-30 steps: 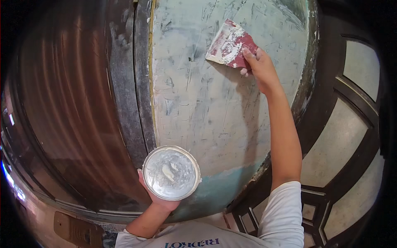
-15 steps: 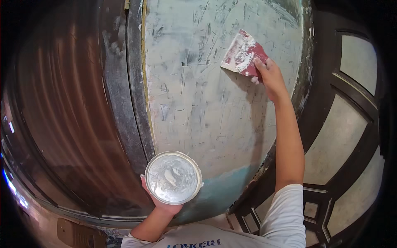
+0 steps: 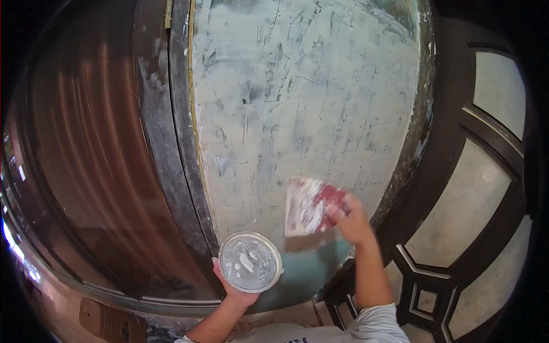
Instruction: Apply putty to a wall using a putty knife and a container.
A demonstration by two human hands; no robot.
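Note:
A red putty knife with a broad blade is gripped by its narrow end in my right hand; white paste smears its face, and motion blurs it slightly. My left hand holds up a round tub lid from below, its fingers mostly hidden beneath. Grey-white paste coats the lid's inside, with a small lump near the middle. Before me stands a panel skimmed with patchy whitish filler, dark streaks showing through. Its lower part is bare blue-green. The knife is to the right of the lid and above it.
A dark worn frame with a hinge borders the panel on the left, beside a brown glossy surface. On the right is dark lattice woodwork with pale panes. A brown plastic stool sits at the lower left.
My right hand has brought the putty knife down from the upper panel toward the lid. The lid in my left hand sits slightly lower and further right in view.

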